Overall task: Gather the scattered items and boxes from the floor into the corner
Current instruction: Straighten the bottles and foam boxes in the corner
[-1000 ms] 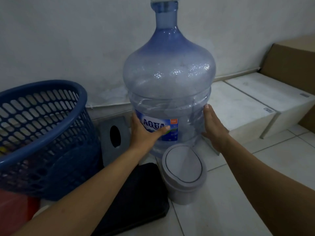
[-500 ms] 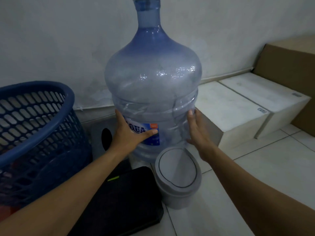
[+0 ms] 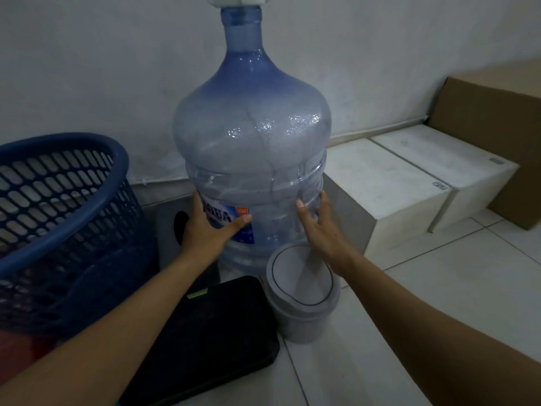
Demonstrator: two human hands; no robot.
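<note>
A large clear blue water jug with an "AQUA" label stands upright on the floor against the white wall. My left hand presses its lower left side, thumb stretched across the label. My right hand lies against the jug's lower right front with straight, spread fingers. In front of the jug sit a small grey lidded bin and a flat black case. Two white boxes and a brown cardboard box line the wall to the right.
A blue mesh laundry basket stands at the left, close to the jug. A grey panel with an oval hole leans behind my left hand. Something red shows under the basket. White floor tiles spread at the right.
My right hand has slid from the jug's right side toward its front, and its fingers have spread. My left hand stays on the label. The view has shifted slightly.
</note>
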